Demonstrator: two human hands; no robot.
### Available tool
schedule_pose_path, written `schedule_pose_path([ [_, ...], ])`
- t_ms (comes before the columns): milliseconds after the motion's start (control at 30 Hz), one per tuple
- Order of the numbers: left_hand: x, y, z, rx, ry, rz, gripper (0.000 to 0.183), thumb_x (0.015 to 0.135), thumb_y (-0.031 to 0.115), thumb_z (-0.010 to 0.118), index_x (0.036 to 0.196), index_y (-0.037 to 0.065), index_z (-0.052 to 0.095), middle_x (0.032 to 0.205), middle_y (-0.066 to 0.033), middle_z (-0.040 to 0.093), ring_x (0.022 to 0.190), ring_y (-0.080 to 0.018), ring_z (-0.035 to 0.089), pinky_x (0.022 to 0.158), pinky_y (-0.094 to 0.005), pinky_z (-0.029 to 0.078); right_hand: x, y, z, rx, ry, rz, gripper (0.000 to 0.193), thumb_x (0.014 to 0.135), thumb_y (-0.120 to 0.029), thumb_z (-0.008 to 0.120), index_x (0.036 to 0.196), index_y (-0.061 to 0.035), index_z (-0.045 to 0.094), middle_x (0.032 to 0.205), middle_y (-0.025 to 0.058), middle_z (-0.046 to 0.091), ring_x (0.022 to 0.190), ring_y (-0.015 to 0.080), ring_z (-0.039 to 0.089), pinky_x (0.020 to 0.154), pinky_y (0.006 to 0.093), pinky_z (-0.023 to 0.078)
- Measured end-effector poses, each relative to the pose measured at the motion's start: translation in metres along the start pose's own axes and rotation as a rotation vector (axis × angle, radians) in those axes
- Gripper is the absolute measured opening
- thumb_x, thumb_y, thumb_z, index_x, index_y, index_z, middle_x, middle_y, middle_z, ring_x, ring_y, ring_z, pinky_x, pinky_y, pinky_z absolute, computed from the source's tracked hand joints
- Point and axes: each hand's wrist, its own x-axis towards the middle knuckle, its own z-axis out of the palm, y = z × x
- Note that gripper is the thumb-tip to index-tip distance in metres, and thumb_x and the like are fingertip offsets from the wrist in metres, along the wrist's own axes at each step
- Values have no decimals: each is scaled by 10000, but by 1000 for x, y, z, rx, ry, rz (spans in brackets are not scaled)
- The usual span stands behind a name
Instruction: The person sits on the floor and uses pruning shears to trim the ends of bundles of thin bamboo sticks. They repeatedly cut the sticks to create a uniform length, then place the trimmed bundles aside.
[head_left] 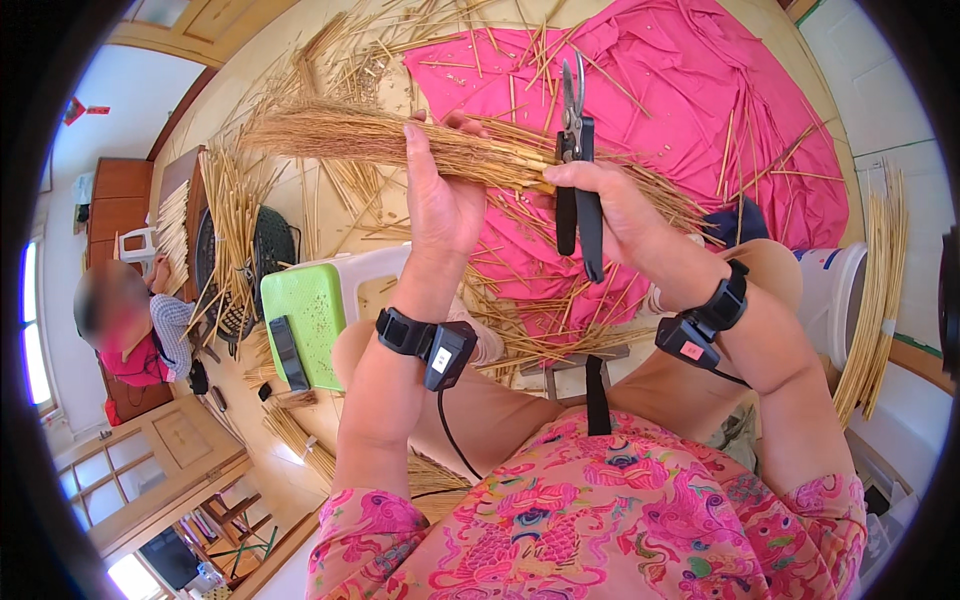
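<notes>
The floor (300,60) around me is littered with cut straw stalks, and a big pink cloth (690,90) is spread over it ahead of my knees, with loose stalks scattered across it. To my left stands a green plastic stool (310,320), and beyond it a dark basket (262,245) with longer stalks leaning over it. A second person sits far off to my left by a wooden cabinet. To my right, a sheaf of pale stalks (880,300) leans beside a white bucket (835,285).

The straw bundle (370,135) lies crosswise in front of me, its long axis running left to right and sloping slightly down to the right. The bushy, loose end fans out to the left, past my left hand; the tighter stem end points right and reaches my right hand. My left hand (440,195) is the nearer one to the bundle's middle: it is wrapped around it from below, palm toward me, fingers curled over the far side, wrist straight and forearm rising from my lap. My right hand (610,200) is closed around the black handles of the pruning shears (577,150), which stand nearly upright with the blades pointing away from me, right at the bundle's stem end. That wrist bends inward, forearm coming in from the right.
</notes>
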Motion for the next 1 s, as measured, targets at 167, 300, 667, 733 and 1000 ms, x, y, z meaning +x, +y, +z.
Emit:
schedule_pose_path([
  [167, -1, -4, -2, 126, 12, -35, 428, 1026, 444, 563, 1329, 145, 522, 1222, -103, 611, 1145, -259, 580, 1056, -475, 446, 3, -15, -7, -23, 101, -100, 218, 821, -179, 743, 917, -8, 646, 803, 32, 602, 715, 119, 555, 661, 263, 442],
  [300, -9, -12, -2, 112, 122, -298, 462, 1036, 440, 544, 1338, 90, 540, 1304, -113, 600, 1196, -237, 565, 1068, -491, 428, 17, -28, -20, -150, 159, -432, 229, 798, -154, 738, 917, -1, 615, 795, 16, 583, 728, 114, 552, 654, 272, 441],
  [667, -11, -5, -5, 1212, -370, -254, 585, 857, 257, 803, 1292, -11, 518, 1224, -104, 623, 1062, -159, 620, 925, -306, 508, 25, -30, -39, -745, 189, -445, 324, 767, -121, 757, 1025, 18, 618, 943, 55, 629, 851, 133, 609, 793, 274, 491],
  [733, -18, -15, -2, 1113, -441, -288, 704, 813, 281, 843, 1340, -27, 491, 1260, -134, 596, 1127, -196, 603, 972, -334, 500, 20, -25, -31, -664, 64, -373, 332, 765, -122, 753, 1036, 9, 614, 956, 54, 628, 863, 131, 609, 799, 275, 492],
  [1000, -37, -27, 6, 794, -464, -243, 721, 908, 200, 724, 1492, -4, 354, 1297, -87, 550, 1230, -178, 531, 1043, -347, 456, 7, -30, -14, -494, -59, -368, 420, 781, -180, 759, 1112, 13, 589, 992, 59, 610, 912, 142, 597, 849, 287, 477],
])
